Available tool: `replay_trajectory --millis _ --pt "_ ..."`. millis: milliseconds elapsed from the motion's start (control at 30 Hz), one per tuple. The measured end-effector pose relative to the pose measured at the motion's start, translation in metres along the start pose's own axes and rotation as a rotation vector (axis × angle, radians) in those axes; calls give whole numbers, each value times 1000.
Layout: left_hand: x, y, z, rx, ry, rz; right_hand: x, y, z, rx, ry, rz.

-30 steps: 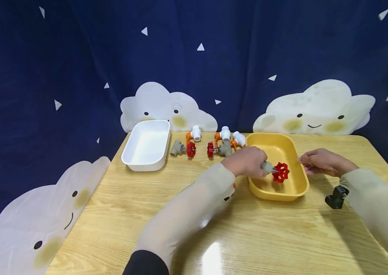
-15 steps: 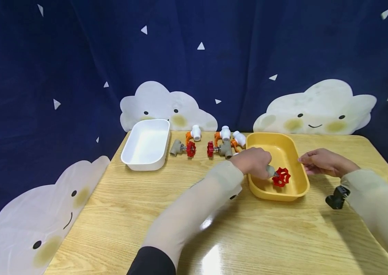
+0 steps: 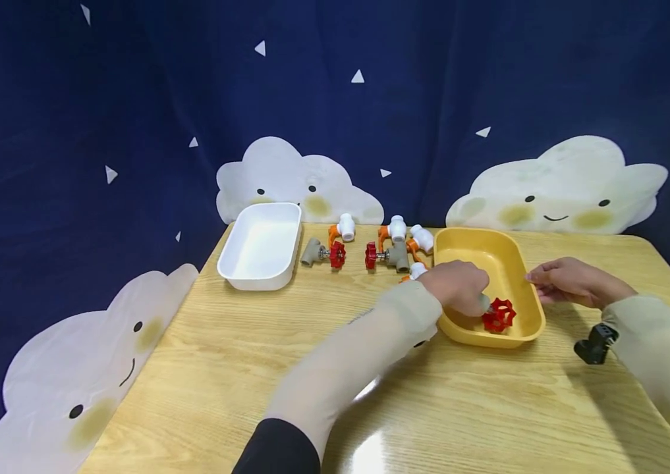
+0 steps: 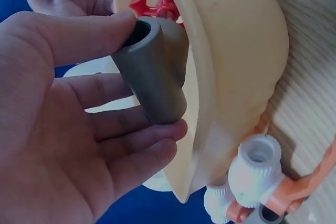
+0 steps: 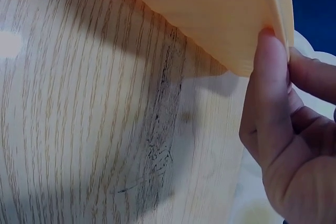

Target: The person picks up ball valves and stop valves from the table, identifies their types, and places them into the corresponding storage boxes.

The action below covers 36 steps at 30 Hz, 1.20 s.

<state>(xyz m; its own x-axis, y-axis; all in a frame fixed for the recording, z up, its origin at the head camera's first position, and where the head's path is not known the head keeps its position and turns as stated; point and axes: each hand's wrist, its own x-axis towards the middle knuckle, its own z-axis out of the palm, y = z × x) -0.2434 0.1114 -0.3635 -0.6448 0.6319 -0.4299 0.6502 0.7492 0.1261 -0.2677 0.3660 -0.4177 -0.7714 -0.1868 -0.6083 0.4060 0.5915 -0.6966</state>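
Note:
My left hand (image 3: 460, 287) reaches over the near-left side of a yellow bin (image 3: 535, 329) and holds a grey valve with a red handwheel (image 3: 499, 316). In the left wrist view, thumb and fingers grip its grey pipe body (image 4: 152, 74), and the red wheel points into the bin. Whether the valve touches the bin's floor cannot be seen. On the bin's right side, my right hand (image 3: 578, 283) pinches the rim between thumb and fingers; the right wrist view shows this pinch on the yellow wall (image 5: 210, 19) closely.
A white bin (image 3: 260, 243) stands at the back left. Between the bins lie two grey valves (image 3: 396, 255) with red handwheels and several white valves (image 3: 346, 227) with orange handles. One white valve (image 4: 254, 169) lies close beside the yellow bin. A dark blue curtain (image 3: 335, 118) hangs behind.
My left hand has moved a little right and lower into the yellow bin with the valve. My right hand stays at the rim. The head view has shifted slightly.

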Motion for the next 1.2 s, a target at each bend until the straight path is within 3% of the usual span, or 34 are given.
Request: replay_trajectory --millis 167,567,733,1000,1200 --pt "2 7 -3 -25 -30 -28 -1 0 -2 19 -7 3" --pt "2 1 -2 -26 -95 -84 0 -1 0 -1 10 -10" --pt "5 7 2 -14 -110 -94 -1 0 1 8 6 -9" --pt "10 14 9 36 -105 -89 -3 -1 -1 -4 6 10" --pt "12 19 9 89 -133 -125 -2 -1 1 11 6 7"
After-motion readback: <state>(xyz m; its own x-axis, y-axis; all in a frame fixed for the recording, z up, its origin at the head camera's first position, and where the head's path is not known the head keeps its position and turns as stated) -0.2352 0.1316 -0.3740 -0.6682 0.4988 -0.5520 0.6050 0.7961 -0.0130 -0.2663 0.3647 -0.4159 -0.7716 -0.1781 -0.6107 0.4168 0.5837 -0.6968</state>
